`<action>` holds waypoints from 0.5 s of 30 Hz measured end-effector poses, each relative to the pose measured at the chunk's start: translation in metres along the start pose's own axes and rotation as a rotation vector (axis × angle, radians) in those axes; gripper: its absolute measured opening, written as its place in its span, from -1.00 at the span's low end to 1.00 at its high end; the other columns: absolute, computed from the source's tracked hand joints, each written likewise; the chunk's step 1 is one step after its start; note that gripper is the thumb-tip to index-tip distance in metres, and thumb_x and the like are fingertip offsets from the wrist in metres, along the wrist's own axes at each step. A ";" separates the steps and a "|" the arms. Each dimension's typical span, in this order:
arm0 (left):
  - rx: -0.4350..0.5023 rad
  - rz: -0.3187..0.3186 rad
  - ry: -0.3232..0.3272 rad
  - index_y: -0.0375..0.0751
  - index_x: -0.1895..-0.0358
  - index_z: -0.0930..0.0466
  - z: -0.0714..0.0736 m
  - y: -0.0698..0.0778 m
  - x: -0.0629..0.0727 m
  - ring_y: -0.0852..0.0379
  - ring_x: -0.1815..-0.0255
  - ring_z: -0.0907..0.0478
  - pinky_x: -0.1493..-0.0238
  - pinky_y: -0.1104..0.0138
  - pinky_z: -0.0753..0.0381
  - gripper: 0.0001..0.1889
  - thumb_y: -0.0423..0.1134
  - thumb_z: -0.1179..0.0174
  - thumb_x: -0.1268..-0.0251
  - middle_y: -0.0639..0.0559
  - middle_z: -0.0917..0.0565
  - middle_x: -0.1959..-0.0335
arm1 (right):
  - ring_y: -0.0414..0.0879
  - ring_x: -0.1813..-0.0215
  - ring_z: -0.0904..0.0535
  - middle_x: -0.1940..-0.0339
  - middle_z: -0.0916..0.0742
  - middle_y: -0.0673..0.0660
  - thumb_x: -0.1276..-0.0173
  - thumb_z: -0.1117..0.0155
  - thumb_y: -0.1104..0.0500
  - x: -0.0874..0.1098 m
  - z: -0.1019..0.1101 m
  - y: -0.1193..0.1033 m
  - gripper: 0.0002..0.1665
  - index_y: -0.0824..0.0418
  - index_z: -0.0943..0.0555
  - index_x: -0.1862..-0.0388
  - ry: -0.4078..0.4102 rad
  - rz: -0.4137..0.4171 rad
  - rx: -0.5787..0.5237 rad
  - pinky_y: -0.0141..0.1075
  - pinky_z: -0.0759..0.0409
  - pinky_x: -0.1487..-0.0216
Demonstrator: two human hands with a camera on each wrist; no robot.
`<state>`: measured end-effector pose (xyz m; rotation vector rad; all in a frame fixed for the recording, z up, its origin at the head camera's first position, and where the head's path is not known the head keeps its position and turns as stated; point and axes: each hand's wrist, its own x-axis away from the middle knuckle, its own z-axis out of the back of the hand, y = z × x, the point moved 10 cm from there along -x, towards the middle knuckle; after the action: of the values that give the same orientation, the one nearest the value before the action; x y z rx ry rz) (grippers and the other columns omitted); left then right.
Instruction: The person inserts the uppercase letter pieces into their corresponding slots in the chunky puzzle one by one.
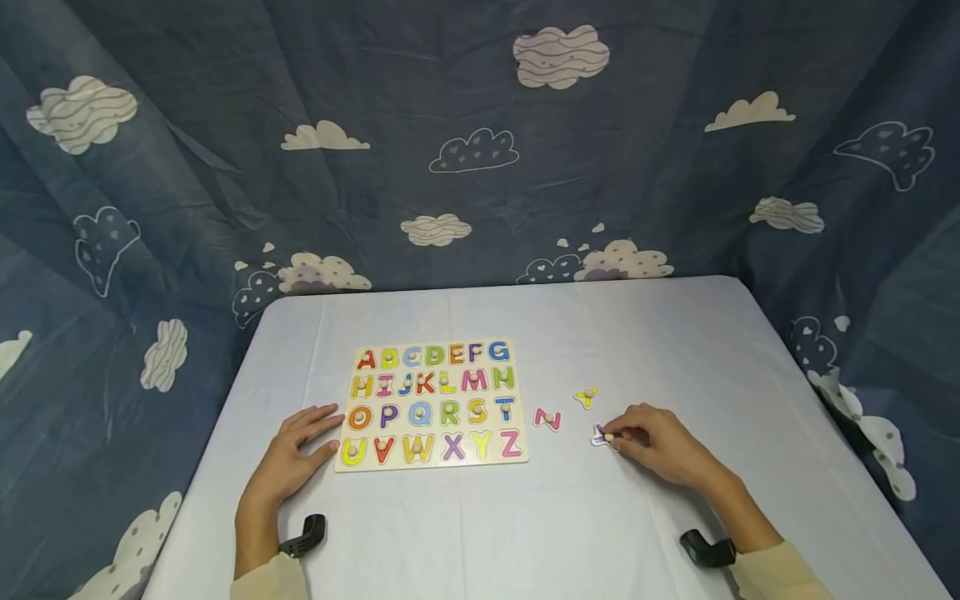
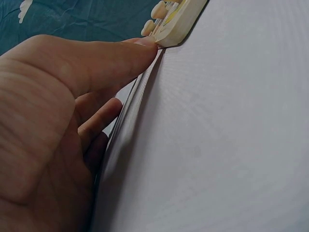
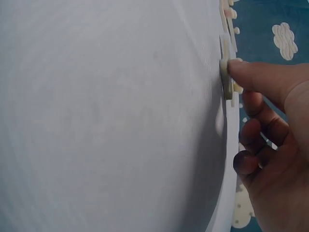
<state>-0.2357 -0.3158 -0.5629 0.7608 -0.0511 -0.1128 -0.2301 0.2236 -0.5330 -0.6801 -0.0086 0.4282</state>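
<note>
A wooden alphabet puzzle board (image 1: 429,470) with colourful letters lies flat on the table. Beside its left edge is my left hand (image 1: 288,454), fingers spread loosely. In the left wrist view the thumb of that hand (image 2: 58,92) touches the corner of the board (image 2: 181,29). To the right of the board, my right hand (image 1: 663,446) pinches the knob of a purple letter piece (image 1: 597,437), partly covered by the fingers. The right wrist view shows the piece (image 3: 225,82) edge-on at the thumb and fingers of the right hand (image 3: 280,130).
Between the board and my right hand lie a pink letter piece (image 1: 547,419), shaped like a Z or N, and a yellow Y piece (image 1: 586,397). A white cloth (image 1: 465,533) covers the table. Dark blue cloud-patterned curtains (image 1: 390,75) stand behind and at both sides.
</note>
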 end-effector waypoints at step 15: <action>0.028 0.030 -0.015 -0.10 -0.35 -0.61 -0.001 -0.003 -0.002 -0.24 -0.64 -0.05 -0.54 -0.37 -0.05 -0.50 -0.20 -0.38 -0.36 -0.09 -0.41 -0.54 | -0.20 0.39 -0.41 0.52 -0.52 -0.17 -0.15 -0.64 0.10 -0.005 0.000 0.005 -0.82 -0.04 -0.73 0.37 0.071 -0.105 0.095 -0.43 -0.34 0.37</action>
<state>-0.2374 -0.3174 -0.5656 0.7871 -0.0788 -0.0894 -0.2360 0.2246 -0.5355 -0.5982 0.0425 0.3014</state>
